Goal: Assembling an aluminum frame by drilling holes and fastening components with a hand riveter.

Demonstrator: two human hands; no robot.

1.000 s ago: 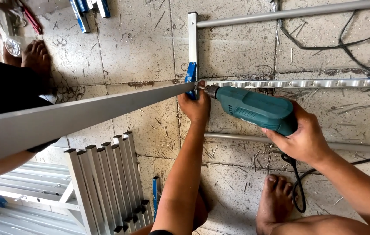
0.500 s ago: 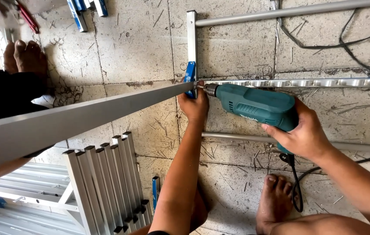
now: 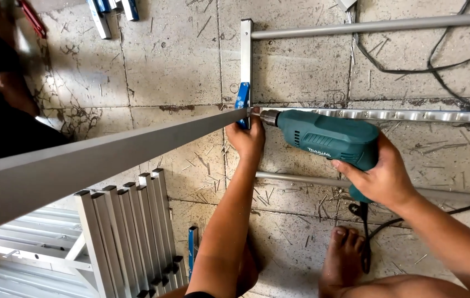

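My right hand (image 3: 381, 176) grips the handle of a teal electric drill (image 3: 326, 138), whose chuck points left at the joint of an upright grey aluminium strip (image 3: 246, 49) and a long grey bar (image 3: 108, 154). My left hand (image 3: 247, 138) is closed around that joint, just under a blue piece (image 3: 242, 96) on the strip. A perforated shiny rail (image 3: 412, 115) runs right from the joint behind the drill.
A stack of grey aluminium profiles (image 3: 130, 232) lies at lower left. Two grey tubes (image 3: 373, 25) cross the concrete floor, with black cables (image 3: 412, 66) over it. My bare foot (image 3: 345, 259) rests below the drill. Another person in dark clothes (image 3: 3, 110) sits at far left.
The view has shifted slightly; the drill and both hands stay at the joint. The other person's foot at upper left has moved out of sight.
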